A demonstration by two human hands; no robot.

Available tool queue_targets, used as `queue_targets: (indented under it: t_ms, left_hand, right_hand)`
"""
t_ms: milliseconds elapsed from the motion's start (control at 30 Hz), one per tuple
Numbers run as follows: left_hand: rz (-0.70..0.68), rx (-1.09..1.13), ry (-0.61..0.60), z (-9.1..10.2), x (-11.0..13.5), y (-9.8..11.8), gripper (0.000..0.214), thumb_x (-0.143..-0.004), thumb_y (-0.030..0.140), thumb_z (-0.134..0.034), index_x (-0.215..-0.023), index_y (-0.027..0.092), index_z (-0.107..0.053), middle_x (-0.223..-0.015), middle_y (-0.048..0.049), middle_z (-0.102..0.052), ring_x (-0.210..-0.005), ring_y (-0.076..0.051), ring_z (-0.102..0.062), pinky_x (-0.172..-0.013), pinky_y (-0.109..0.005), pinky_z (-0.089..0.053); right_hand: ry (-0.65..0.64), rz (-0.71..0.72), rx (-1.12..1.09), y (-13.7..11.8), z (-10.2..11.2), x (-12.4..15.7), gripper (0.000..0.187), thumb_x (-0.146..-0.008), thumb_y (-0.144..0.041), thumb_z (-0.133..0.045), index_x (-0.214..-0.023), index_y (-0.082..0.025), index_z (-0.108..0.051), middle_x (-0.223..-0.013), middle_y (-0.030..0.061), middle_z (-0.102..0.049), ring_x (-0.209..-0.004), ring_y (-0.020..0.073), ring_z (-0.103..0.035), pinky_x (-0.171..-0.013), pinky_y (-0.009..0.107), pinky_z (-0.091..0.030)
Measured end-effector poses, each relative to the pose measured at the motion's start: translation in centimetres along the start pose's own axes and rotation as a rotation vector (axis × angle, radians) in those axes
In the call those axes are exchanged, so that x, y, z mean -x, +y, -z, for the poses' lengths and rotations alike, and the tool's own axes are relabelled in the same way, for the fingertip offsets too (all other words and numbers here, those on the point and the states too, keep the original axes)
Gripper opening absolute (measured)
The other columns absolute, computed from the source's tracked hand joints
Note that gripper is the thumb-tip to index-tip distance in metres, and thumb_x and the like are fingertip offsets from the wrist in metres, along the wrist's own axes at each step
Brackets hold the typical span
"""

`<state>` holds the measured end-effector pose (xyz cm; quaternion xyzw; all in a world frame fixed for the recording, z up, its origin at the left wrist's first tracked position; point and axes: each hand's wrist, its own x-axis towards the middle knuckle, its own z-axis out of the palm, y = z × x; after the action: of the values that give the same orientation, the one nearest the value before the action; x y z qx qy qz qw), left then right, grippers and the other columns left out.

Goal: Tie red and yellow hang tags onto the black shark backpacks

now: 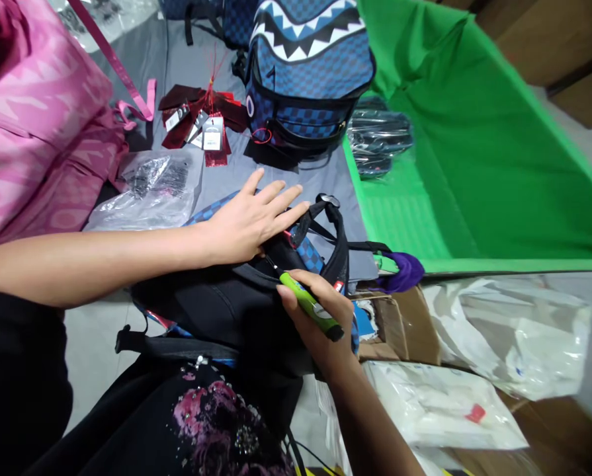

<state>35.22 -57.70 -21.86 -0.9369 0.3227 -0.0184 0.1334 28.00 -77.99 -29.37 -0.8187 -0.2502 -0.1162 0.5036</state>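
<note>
A black and blue checkered backpack (216,297) lies across the front edge of the table, its black padded side up. My left hand (251,218) rests flat on it, fingers spread and pointing away from me. Between thumb and fingers, my right hand (320,311) grips a lime-green-handled tool (303,301) with a black end and a thin metal tip. That tip meets the bag's fabric near the top handle (342,244), just below my left hand. What exactly the tip touches is too small to make out.
A blue checkered backpack with a shark-mouth print (308,73) stands behind, near red tags (211,132) and a clear plastic bag (151,188). Pink bags (42,119) crowd the left. At right are a green-lined bin (499,152), an open carton (405,324) and white plastic packs (439,403).
</note>
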Motion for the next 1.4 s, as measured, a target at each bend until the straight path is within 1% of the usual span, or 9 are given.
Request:
queue_targets:
  t_ms: [100,233,400,533,667,800,1000,1167,1400]
  left_hand:
    - [0.018,0.024,0.019,-0.4,-0.2,-0.3,0.093,-0.076,0.036,-0.064,-0.157,0.017,-0.022,-0.165,-0.0145,-0.02,-0.147,-0.04,-0.025,-0.118,-0.065,-0.011]
    - [0.041,0.084,0.019,-0.6,-0.5,-0.4,0.086,-0.08,0.033,-0.062,-0.156,0.015,-0.026,-0.165,-0.0163,-0.018,-0.147,-0.04,-0.023,-0.117,-0.062,-0.016]
    - [0.064,0.106,0.008,-0.8,-1.1,-0.6,0.086,-0.079,0.032,-0.067,-0.154,0.016,-0.028,-0.165,-0.0177,-0.017,-0.147,-0.04,-0.022,-0.112,-0.059,-0.024]
    - [0.066,0.114,0.014,-1.1,-1.4,-0.7,0.088,-0.078,0.033,-0.068,-0.154,0.019,-0.027,-0.164,-0.017,-0.019,-0.146,-0.04,-0.022,-0.111,-0.057,-0.025]
    - [0.062,0.096,0.005,-1.4,-1.7,-0.8,0.084,-0.08,0.031,-0.066,-0.152,0.013,-0.028,-0.163,-0.0201,-0.02,-0.145,-0.04,-0.023,-0.108,-0.056,-0.029]
    - [0.057,0.112,0.016,-1.7,-2.0,-1.0,0.079,-0.082,0.028,-0.062,-0.152,0.01,-0.028,-0.162,-0.0204,-0.02,-0.144,-0.042,-0.025,-0.105,-0.057,-0.031]
    - [0.057,0.133,0.036,-2.0,-2.1,-1.2,0.078,-0.08,0.024,-0.062,-0.15,0.012,-0.031,-0.161,-0.0163,-0.026,-0.141,-0.039,-0.031,-0.106,-0.053,-0.031]
    - [0.024,0.09,0.046,-1.9,-2.1,-1.5,0.07,-0.082,0.023,-0.056,-0.147,0.007,-0.035,-0.159,-0.02,-0.028,-0.136,-0.039,-0.037,-0.098,-0.053,-0.037]
    - [0.03,0.035,0.032,-1.9,-2.1,-1.5,0.071,-0.082,0.028,-0.058,-0.147,0.01,-0.035,-0.159,-0.0191,-0.029,-0.136,-0.038,-0.038,-0.098,-0.05,-0.039]
  right_hand:
    - [-0.135,0.057,-0.041,-0.1,1.4,-1.3,0.025,-0.089,-0.029,-0.07,-0.113,-0.023,-0.067,-0.109,0.0054,-0.072,-0.103,0.0221,-0.067,-0.092,0.037,-0.052]
    - [-0.298,0.049,-0.074,0.0,1.8,-3.4,0.023,-0.093,-0.028,-0.064,-0.115,-0.02,-0.068,-0.112,0.008,-0.071,-0.105,0.0215,-0.067,-0.091,0.035,-0.053]
    - [-0.373,0.101,0.145,0.8,1.2,-4.6,0.021,-0.093,-0.027,-0.063,-0.112,-0.019,-0.066,-0.107,0.0085,-0.073,-0.098,0.0238,-0.068,-0.087,0.038,-0.055]
    - [-0.338,0.143,0.126,1.5,1.2,-4.4,0.022,-0.092,-0.025,-0.063,-0.113,-0.022,-0.067,-0.11,0.0079,-0.074,-0.101,0.023,-0.069,-0.089,0.038,-0.056]
    - [-0.362,0.146,0.058,2.1,0.9,-4.6,0.024,-0.091,-0.022,-0.064,-0.114,-0.022,-0.068,-0.113,0.0074,-0.074,-0.102,0.0223,-0.07,-0.09,0.037,-0.058]
    - [-0.356,0.159,0.147,2.3,0.5,-4.9,0.024,-0.09,-0.022,-0.064,-0.114,-0.02,-0.069,-0.114,0.0088,-0.074,-0.104,0.0249,-0.07,-0.091,0.041,-0.057]
    - [-0.382,0.157,0.129,2.1,0.2,-5.5,0.022,-0.091,-0.022,-0.063,-0.112,-0.022,-0.07,-0.114,0.0065,-0.074,-0.105,0.024,-0.07,-0.092,0.04,-0.055]
    - [-0.321,0.132,0.181,2.0,0.1,-5.4,0.021,-0.09,-0.026,-0.066,-0.109,-0.022,-0.071,-0.11,0.0061,-0.075,-0.1,0.0245,-0.072,-0.087,0.04,-0.055]
    - [-0.209,0.037,0.262,1.3,-1.0,-4.5,0.016,-0.091,-0.032,-0.066,-0.103,-0.023,-0.072,-0.101,0.0042,-0.077,-0.091,0.0232,-0.071,-0.084,0.04,-0.048]
